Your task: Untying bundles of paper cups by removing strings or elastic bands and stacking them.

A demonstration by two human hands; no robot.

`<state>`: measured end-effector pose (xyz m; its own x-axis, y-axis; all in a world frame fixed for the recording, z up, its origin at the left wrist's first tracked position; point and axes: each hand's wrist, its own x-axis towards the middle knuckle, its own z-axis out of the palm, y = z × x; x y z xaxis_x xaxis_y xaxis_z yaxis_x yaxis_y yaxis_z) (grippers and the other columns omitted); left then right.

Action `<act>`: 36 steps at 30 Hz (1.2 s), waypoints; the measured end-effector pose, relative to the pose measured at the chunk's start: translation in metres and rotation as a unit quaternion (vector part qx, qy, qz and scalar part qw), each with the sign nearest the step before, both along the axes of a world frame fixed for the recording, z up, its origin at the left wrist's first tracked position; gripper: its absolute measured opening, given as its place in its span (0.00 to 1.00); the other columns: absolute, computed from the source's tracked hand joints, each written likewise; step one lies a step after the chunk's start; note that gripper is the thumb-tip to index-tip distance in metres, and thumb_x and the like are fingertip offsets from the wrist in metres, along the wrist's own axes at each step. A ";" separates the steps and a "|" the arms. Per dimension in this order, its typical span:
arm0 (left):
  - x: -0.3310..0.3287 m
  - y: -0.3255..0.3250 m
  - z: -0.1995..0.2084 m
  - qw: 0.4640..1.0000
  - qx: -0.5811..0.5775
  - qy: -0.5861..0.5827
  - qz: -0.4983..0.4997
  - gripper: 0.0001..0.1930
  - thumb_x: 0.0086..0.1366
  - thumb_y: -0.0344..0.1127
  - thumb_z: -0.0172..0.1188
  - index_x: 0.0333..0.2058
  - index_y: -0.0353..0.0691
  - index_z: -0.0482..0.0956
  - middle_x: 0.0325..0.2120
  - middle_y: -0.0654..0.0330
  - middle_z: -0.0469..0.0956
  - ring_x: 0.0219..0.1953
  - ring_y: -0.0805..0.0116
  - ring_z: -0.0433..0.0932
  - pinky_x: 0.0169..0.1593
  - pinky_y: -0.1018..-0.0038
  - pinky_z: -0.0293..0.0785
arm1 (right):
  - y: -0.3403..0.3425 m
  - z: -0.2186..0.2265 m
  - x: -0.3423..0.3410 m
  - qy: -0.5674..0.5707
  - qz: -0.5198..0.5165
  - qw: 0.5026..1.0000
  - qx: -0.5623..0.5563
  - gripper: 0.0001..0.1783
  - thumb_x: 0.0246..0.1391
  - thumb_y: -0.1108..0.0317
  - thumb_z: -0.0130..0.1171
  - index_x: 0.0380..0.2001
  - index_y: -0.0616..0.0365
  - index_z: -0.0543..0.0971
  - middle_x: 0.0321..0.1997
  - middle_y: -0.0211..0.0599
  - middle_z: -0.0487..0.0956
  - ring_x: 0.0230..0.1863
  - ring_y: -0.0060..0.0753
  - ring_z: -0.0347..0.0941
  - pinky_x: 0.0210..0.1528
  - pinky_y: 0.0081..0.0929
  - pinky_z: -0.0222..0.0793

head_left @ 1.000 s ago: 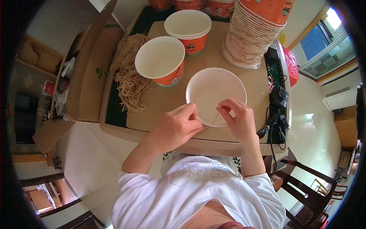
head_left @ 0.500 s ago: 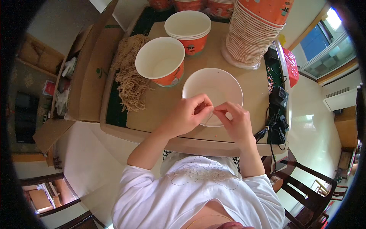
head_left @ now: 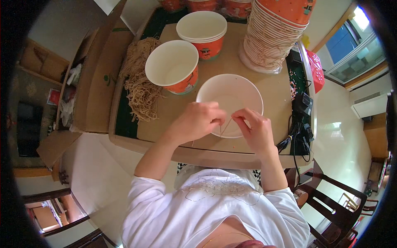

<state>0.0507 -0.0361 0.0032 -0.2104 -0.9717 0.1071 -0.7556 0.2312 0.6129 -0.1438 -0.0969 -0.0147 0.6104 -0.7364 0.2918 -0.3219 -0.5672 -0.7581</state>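
Over the near rim of a white paper tub (head_left: 244, 82), both hands work on a thin beige string. My left hand (head_left: 197, 120) is closed with a strand in its fingers; a loose end hangs below it. My right hand (head_left: 255, 129) pinches the string (head_left: 226, 126) between thumb and forefinger, and a short loop slants down between the hands. The fingertips of my left hand are partly hidden. A heap of tangled beige string (head_left: 142, 82) lies at the table's left side.
Orange-and-white paper tubs (head_left: 182, 84) and another small stack (head_left: 211, 47) stand behind. At the back right, a tall tub stack (head_left: 269, 43) has strings around it. Black cables (head_left: 295, 134) lie at the right edge. An open cardboard box (head_left: 99, 82) stands to the left.
My left hand has drawn slightly left, away from my right hand, and turned knuckles up. The string between them now shows as an angled loop. My right hand has barely moved.
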 end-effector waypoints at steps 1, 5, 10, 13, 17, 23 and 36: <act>0.000 0.000 0.000 1.000 0.000 0.000 -0.001 0.04 0.54 0.29 0.57 0.28 0.43 0.79 0.24 0.57 0.74 0.29 0.56 0.76 0.33 0.64 0.73 | -0.001 -0.001 0.000 0.003 0.002 1.000 -0.013 0.03 0.48 0.74 0.59 0.29 0.57 0.76 0.29 0.39 0.79 0.33 0.44 0.76 0.35 0.36 0.72; -0.004 -0.001 0.002 0.994 0.028 -0.100 -0.017 0.05 0.54 0.33 0.58 0.30 0.45 0.80 0.26 0.55 0.74 0.30 0.55 0.77 0.35 0.61 0.73 | -0.001 0.001 0.000 -0.013 0.000 0.998 -0.057 0.03 0.48 0.73 0.60 0.28 0.56 0.77 0.28 0.37 0.78 0.31 0.42 0.75 0.33 0.35 0.70; -0.004 -0.010 -0.002 0.999 0.019 0.033 -0.031 0.08 0.54 0.32 0.60 0.34 0.41 0.81 0.28 0.55 0.75 0.29 0.57 0.77 0.33 0.66 0.73 | -0.003 0.008 -0.004 -0.006 0.028 0.998 -0.058 0.04 0.45 0.75 0.63 0.27 0.59 0.78 0.28 0.36 0.79 0.33 0.41 0.75 0.37 0.32 0.70; -0.004 -0.013 -0.007 0.996 0.024 0.080 0.007 0.07 0.55 0.32 0.61 0.33 0.39 0.81 0.27 0.54 0.75 0.27 0.58 0.76 0.32 0.67 0.72 | -0.004 0.002 -0.004 -0.015 0.035 0.997 -0.062 0.04 0.47 0.72 0.61 0.27 0.56 0.76 0.27 0.35 0.77 0.33 0.42 0.74 0.40 0.35 0.67; -0.007 -0.011 -0.001 0.994 0.024 0.099 0.050 0.06 0.56 0.31 0.62 0.31 0.37 0.82 0.24 0.55 0.75 0.25 0.65 0.75 0.30 0.71 0.70 | -0.003 0.006 -0.003 -0.012 0.032 0.998 -0.060 0.04 0.45 0.74 0.63 0.27 0.59 0.78 0.28 0.35 0.79 0.33 0.41 0.74 0.37 0.31 0.69; -0.003 -0.010 -0.003 0.986 0.061 0.150 0.043 0.07 0.56 0.33 0.63 0.29 0.36 0.81 0.22 0.58 0.74 0.24 0.67 0.73 0.29 0.72 0.69 | -0.005 0.006 -0.003 -0.019 0.021 0.998 -0.060 0.05 0.45 0.75 0.63 0.27 0.59 0.77 0.28 0.36 0.78 0.33 0.41 0.74 0.37 0.32 0.69; -0.001 -0.010 -0.001 0.944 0.135 0.299 0.017 0.12 0.56 0.24 0.55 0.39 0.39 0.66 0.18 0.68 0.60 0.21 0.81 0.62 0.26 0.79 0.60 | -0.008 -0.002 0.000 -0.066 -0.027 0.997 -0.017 0.05 0.48 0.75 0.61 0.29 0.59 0.75 0.29 0.38 0.77 0.31 0.40 0.75 0.33 0.32 0.71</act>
<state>0.0493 -0.0461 0.0024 -0.1582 -0.9858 -0.0560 -0.2595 -0.0132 0.9657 -0.1443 -0.1048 -0.0166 0.5248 -0.7555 0.3922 -0.2509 -0.5776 -0.7768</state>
